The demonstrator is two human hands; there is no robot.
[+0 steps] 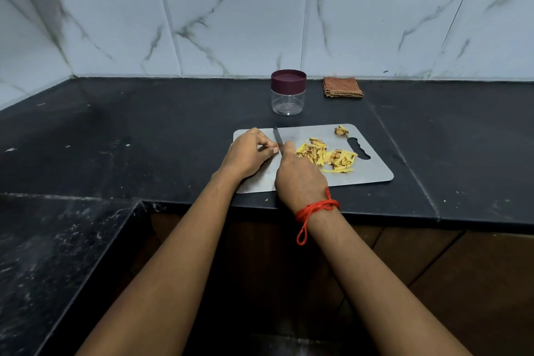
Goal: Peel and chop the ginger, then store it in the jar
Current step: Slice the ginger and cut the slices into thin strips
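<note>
on the flat steel board (370,171), right hand (300,179) clamps a thin knife (278,138), left hand (248,154) pinches a ginger nub (266,148).

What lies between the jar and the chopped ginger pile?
Only bare counter and bare cutting board lie between jar and ginger pile, in the head view.

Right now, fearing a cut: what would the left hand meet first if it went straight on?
Likely the knife, just off the fingertips of the left hand; the right hand holds it.
</note>
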